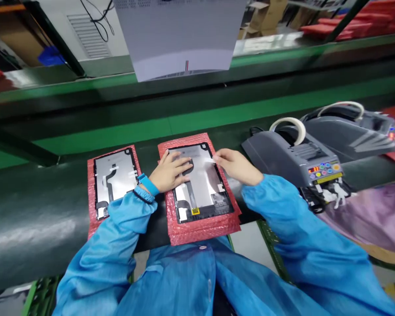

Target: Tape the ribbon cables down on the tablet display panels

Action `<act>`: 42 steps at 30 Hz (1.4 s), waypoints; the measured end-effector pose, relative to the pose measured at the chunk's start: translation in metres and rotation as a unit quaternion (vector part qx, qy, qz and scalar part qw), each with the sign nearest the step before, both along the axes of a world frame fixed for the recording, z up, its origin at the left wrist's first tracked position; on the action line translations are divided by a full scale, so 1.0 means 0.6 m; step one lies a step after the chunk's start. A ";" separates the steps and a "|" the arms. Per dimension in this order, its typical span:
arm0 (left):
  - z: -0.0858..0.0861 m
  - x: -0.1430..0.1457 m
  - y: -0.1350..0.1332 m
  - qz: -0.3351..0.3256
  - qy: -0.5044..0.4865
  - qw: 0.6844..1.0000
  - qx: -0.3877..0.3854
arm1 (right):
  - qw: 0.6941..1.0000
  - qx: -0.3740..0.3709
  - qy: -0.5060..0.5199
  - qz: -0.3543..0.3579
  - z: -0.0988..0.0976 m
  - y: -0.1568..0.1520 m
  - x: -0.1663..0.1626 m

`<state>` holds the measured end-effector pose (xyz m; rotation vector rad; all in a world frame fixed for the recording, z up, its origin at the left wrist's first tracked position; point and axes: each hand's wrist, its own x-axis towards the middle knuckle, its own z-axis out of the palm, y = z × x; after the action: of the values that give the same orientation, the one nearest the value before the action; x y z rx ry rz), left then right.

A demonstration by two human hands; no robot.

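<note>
A tablet panel (pixel 202 193), back side up with silver shielding and a black flex cable, lies on a red bubble-wrap sheet (pixel 204 228) in front of me. My left hand (pixel 171 172) lies flat on the panel's upper left part, fingers stretched out. My right hand (pixel 237 166) is at the panel's upper right edge, its fingers pinched on a small strip of clear tape (pixel 213 160). A second panel (pixel 114 181) on its own red sheet lies to the left, untouched.
Two grey electric tape dispensers (pixel 292 160) (pixel 352 131) with rolls of tape stand at the right. The panels rest on a dark conveyor belt (pixel 36 210). A grey paper sheet (pixel 181 37) hangs above. Purple film (pixel 371 219) lies at the right.
</note>
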<state>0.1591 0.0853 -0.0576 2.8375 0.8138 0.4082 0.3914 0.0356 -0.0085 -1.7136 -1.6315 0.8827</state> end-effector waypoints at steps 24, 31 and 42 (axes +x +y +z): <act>-0.007 -0.010 0.000 -0.034 0.000 0.999 -0.019 | 0.927 -0.110 -0.349 0.084 0.001 0.060 -0.103; -0.007 -0.012 0.001 -0.034 -0.002 0.999 -0.024 | 0.914 -0.110 -0.387 0.054 0.005 0.062 -0.101; -0.003 -0.017 0.010 -0.023 -0.011 1.000 0.009 | 0.961 0.101 -0.007 -0.256 -0.061 -0.128 0.084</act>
<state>0.1492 0.0915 -0.0592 2.8574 0.7424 0.4419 0.4416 -0.0410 -0.0449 -1.8680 -1.1487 0.4366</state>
